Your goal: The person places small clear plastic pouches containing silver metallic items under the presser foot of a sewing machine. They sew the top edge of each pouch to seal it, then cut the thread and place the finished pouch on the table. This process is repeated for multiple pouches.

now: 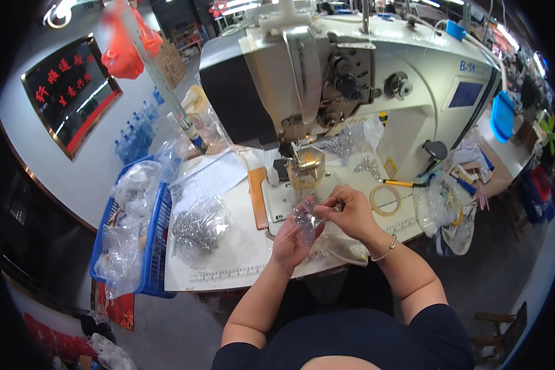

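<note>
In front of the sewing machine (401,74), both my hands meet over the table's front edge. My left hand (288,243) is closed round a small clear plastic bag (306,223), and shiny bits show through the film. My right hand (351,213) pinches at the top of this bag. A small brownish thing (339,204) shows between its fingers, too small to name. Just beyond my hands are the machine's needle area and a gold-coloured metal part (308,161). To the left lies a larger clear bag (198,231) full of small silvery pieces.
A blue basket (160,240) with plastic bags stands at the table's left. A printed sheet (209,176) lies behind the silvery bag. On the right are a tape roll (385,200), a yellow-and-black cutter (404,183) and clear bags (438,200). A ruler strip (228,273) runs along the front edge.
</note>
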Demonstrator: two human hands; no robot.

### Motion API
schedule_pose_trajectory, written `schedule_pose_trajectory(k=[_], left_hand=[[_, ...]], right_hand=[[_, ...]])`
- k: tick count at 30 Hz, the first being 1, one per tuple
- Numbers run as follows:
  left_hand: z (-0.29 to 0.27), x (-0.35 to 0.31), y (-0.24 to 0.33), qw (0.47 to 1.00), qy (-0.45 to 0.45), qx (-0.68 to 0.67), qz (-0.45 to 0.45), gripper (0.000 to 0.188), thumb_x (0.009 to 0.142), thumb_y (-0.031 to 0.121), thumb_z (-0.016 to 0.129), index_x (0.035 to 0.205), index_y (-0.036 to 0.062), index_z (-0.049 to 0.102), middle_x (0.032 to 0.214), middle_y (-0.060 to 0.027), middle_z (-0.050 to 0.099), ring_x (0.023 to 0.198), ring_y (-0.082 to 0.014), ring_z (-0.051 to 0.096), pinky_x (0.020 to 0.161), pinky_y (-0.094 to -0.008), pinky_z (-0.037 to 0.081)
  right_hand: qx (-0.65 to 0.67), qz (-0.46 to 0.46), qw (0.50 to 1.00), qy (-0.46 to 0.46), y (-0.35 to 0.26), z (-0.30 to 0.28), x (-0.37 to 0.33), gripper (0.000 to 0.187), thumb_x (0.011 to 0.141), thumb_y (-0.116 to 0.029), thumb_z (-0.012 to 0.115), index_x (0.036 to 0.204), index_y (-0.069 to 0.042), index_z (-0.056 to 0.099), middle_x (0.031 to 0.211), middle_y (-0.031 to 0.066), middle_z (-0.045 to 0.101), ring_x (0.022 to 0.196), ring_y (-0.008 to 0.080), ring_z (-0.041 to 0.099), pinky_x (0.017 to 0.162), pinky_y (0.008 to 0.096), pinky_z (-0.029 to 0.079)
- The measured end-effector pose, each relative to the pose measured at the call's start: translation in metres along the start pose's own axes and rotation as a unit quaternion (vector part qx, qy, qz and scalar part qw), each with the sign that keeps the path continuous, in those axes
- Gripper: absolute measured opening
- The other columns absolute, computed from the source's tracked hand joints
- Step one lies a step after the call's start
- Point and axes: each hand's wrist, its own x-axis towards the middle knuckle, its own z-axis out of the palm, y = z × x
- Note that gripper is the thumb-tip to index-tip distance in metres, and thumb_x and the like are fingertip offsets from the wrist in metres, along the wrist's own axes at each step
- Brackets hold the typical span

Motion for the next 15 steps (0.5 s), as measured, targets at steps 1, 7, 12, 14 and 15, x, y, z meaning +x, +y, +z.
schedule_pose_trajectory(k=[1, 7, 12, 14, 15], left_hand=[[-0.004, 0.001, 0.003, 0.999, -0.033, 0.027, 0.005, 0.052, 0.086, 0.013, 0.056, 0.134, 0.0063, 0.036, 0.126, -0.0084, 0.049, 0.116, -0.0226, 0.048, 0.099, -0.0414, 0.039], [0.009, 0.001, 0.012, 0.984, -0.113, 0.112, 0.083, 0.063, 0.077, 0.016, 0.060, 0.132, 0.0029, 0.032, 0.129, -0.0123, 0.046, 0.123, -0.0268, 0.041, 0.108, -0.0474, 0.024], [0.023, 0.017, 0.025, 0.950, 0.098, 0.270, 0.125, 0.035, 0.083, -0.004, 0.055, 0.116, 0.0023, 0.044, 0.106, -0.0076, 0.054, 0.094, -0.0141, 0.055, 0.083, -0.0279, 0.046], [0.024, 0.027, 0.041, 0.946, 0.097, 0.287, 0.111, 0.032, 0.083, -0.002, 0.053, 0.114, 0.0011, 0.046, 0.106, -0.0099, 0.056, 0.093, -0.0169, 0.058, 0.083, -0.0320, 0.049], [0.023, 0.030, 0.051, 0.944, 0.099, 0.295, 0.106, 0.030, 0.083, -0.002, 0.051, 0.113, 0.0004, 0.047, 0.106, -0.0110, 0.057, 0.092, -0.0183, 0.059, 0.082, -0.0340, 0.050]], right_hand=[[-0.018, -0.018, 1.000, 0.010, -0.001, 0.000, 0.004, 0.014, 0.069, -0.010, 0.076, 0.070, -0.001, 0.065, 0.070, 0.0058, 0.058, 0.070, 0.0147, 0.054, 0.063, 0.0273, 0.044], [0.053, 0.082, 0.995, -0.006, -0.001, 0.000, 0.021, 0.020, 0.071, -0.013, 0.077, 0.068, 0.002, 0.063, 0.063, 0.0033, 0.057, 0.058, 0.0075, 0.050, 0.053, 0.0256, 0.042], [0.034, 0.021, 0.999, 0.014, 0.008, 0.010, 0.036, 0.018, 0.072, -0.014, 0.075, 0.070, 0.001, 0.065, 0.061, 0.0012, 0.059, 0.056, 0.0068, 0.051, 0.051, 0.0231, 0.041], [0.066, 0.058, 0.996, 0.032, -0.003, 0.012, 0.041, 0.019, 0.072, -0.015, 0.075, 0.070, 0.001, 0.065, 0.062, 0.0016, 0.059, 0.056, 0.0067, 0.051, 0.051, 0.0225, 0.040], [0.082, 0.078, 0.993, 0.037, -0.006, 0.016, 0.044, 0.020, 0.073, -0.016, 0.075, 0.070, 0.001, 0.065, 0.063, 0.0018, 0.060, 0.056, 0.0066, 0.051, 0.051, 0.0222, 0.040]])
